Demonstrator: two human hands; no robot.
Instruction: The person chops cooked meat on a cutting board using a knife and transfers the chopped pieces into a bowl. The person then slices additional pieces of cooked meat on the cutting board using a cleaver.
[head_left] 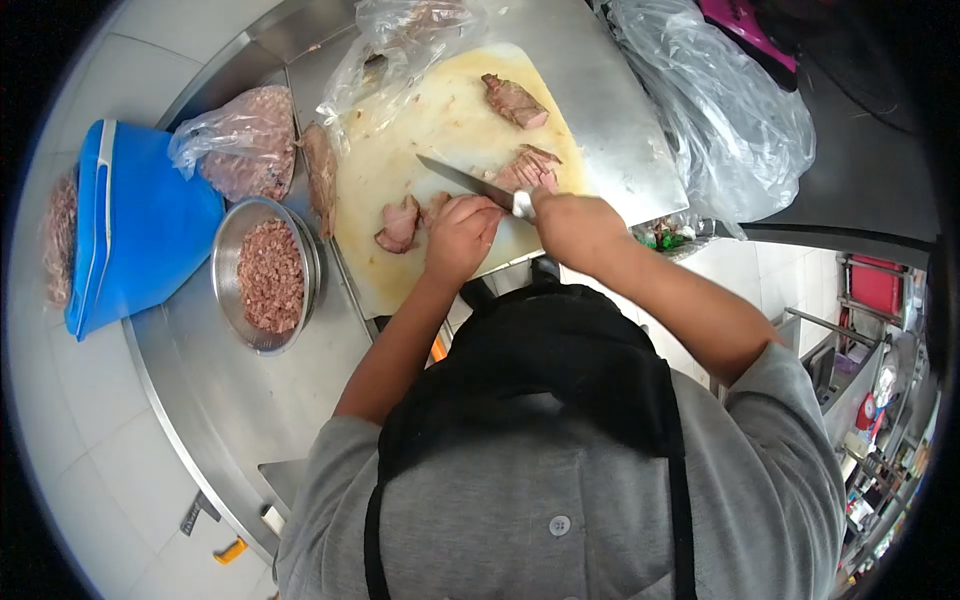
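Note:
My right hand (572,228) grips the white handle of a knife (464,180), whose blade points left across the yellowed cutting board (455,90). Close to the blade, my left hand (464,232) has its fingers bent together over a piece of meat (433,207), mostly hidden beneath them. Another meat piece (398,224) lies just left of that hand. Sliced meat (530,167) rests beyond the knife handle, and a larger chunk (515,101) is farther up the board. A long piece (321,178) lies at the board's left edge.
A metal bowl (225,270) of chopped meat stands left, near a bag of ground meat (250,145) and a blue container (150,220). Clear plastic bags (715,110) lie at the upper right; another bag (385,50) overlaps the board's top left.

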